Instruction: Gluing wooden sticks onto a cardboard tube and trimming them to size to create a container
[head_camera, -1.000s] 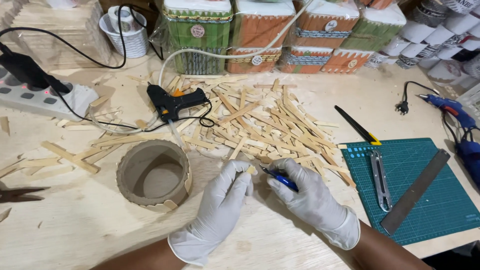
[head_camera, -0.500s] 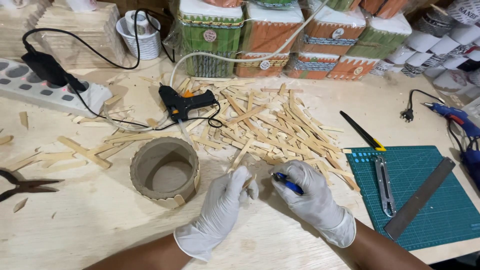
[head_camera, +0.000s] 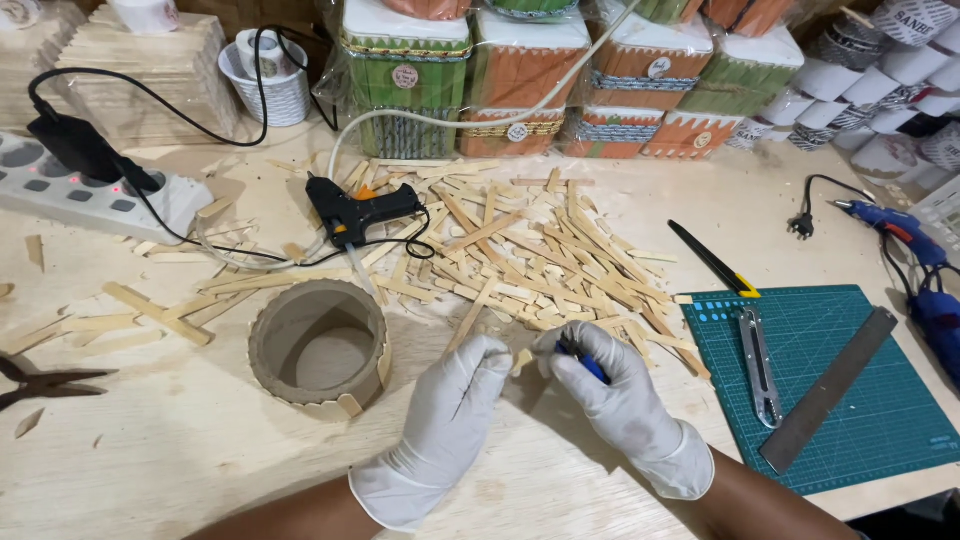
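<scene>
Both my hands wear white gloves and meet at the table's front centre. My left hand (head_camera: 455, 410) pinches a thin wooden stick (head_camera: 472, 315) that slants up toward the stick pile (head_camera: 540, 255). My right hand (head_camera: 615, 400) grips a small blue-handled tool (head_camera: 583, 362), its tip close to the stick's lower end. A short brown cardboard ring (head_camera: 320, 350) with a few sticks glued on its outside stands just left of my left hand. A black glue gun (head_camera: 360, 212) lies at the back edge of the pile.
A green cutting mat (head_camera: 830, 390) at right carries a metal ruler (head_camera: 830, 390) and a utility knife (head_camera: 758, 365); another knife (head_camera: 712, 258) lies beside it. A blue glue gun (head_camera: 900, 235), power strip (head_camera: 80, 195), pliers (head_camera: 45, 382) and wrapped stick-covered boxes (head_camera: 520, 80) surround the work area.
The view has shifted slightly. My hands have drawn closer together, the left one now closed on the stick beside the blue tool. The ring and pile stay put.
</scene>
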